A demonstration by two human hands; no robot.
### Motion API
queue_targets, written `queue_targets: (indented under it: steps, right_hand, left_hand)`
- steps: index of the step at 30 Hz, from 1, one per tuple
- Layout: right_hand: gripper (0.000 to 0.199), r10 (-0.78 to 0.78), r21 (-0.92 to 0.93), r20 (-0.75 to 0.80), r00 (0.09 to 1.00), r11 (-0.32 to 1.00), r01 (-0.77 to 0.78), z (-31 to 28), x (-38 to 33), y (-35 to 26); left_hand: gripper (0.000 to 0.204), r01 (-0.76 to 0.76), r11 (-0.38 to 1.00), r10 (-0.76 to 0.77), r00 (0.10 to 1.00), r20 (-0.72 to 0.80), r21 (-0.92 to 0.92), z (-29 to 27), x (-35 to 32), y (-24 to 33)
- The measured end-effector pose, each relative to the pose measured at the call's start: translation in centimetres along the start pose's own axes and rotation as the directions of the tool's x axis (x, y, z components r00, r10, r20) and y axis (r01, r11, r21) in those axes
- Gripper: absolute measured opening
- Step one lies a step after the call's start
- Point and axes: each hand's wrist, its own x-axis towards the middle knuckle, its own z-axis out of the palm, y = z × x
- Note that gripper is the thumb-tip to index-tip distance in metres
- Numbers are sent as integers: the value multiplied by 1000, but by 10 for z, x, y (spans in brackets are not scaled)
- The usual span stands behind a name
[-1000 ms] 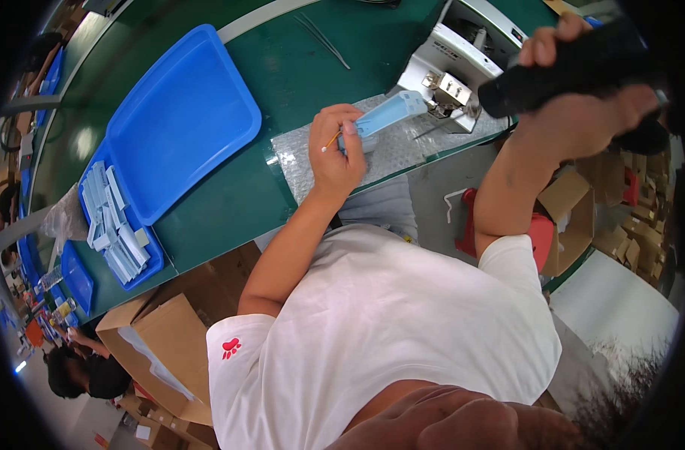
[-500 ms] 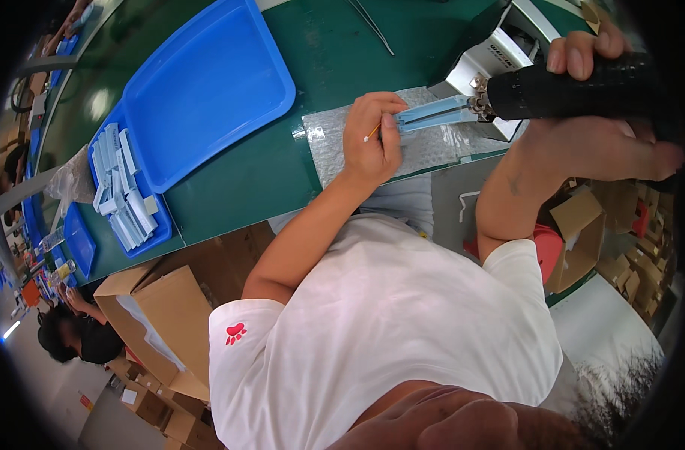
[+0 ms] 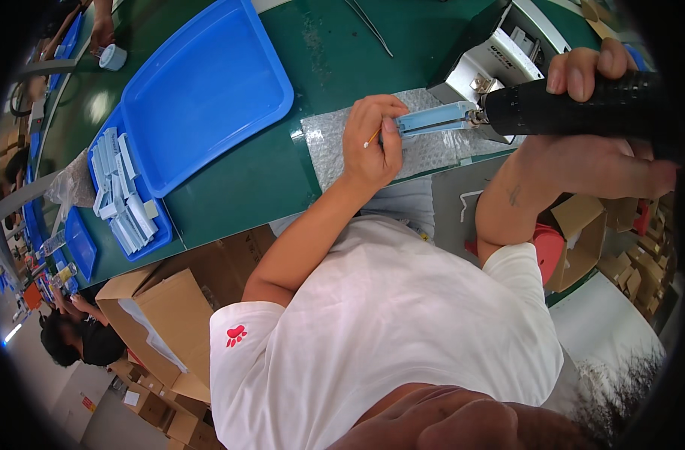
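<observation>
My left hand [image 3: 372,142] pinches one end of a long light blue plastic part [image 3: 435,118] between thumb and fingers. A thin orange stick with a white tip [image 3: 372,138] pokes out from between those same fingers. My right hand [image 3: 594,161] is wrapped round a black cylindrical power screwdriver [image 3: 567,105], its fingertips showing over the upper side. The driver's metal tip meets the far right end of the blue part. Bubble wrap [image 3: 324,139] lies below, and a silver and black box-shaped device [image 3: 500,56] stands just beyond the driver.
A large blue tray [image 3: 207,97] lies on the green tabletop [image 3: 245,187] to the left. Beside it, another blue tray holds several light blue parts [image 3: 117,187]. Tweezers [image 3: 371,28] rest at the back. A cardboard box [image 3: 166,322] stands below left.
The screwdriver has shifted slightly downward and its end of the blue part looks narrower. At the upper left, another person's hand has come into view with a small white cup.
</observation>
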Motion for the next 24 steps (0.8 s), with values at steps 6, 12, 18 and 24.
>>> queue_targets:
  steps: [6,12,18,24]
  right_hand:
    - [98,-53,-12,35,998,998,54,-7,-6,7]
    - [91,-61,-270,-226,972,963,-2,33,-21,13]
    - [97,-24,51,-68,997,998,27,16,-10,17]
    - [82,5,485,229,973,867,-119,-7,40,-32]
  left_hand:
    - [11,3,1000,-3,1000,-26,-14,0,-3,1]
    - [17,-60,997,60,998,-9,45,-7,-5,-2]
    - [16,-89,996,89,996,-14,27,-1,-4,-6]
    - [18,16,1000,-15,1000,-17,24,-2,-4,0]
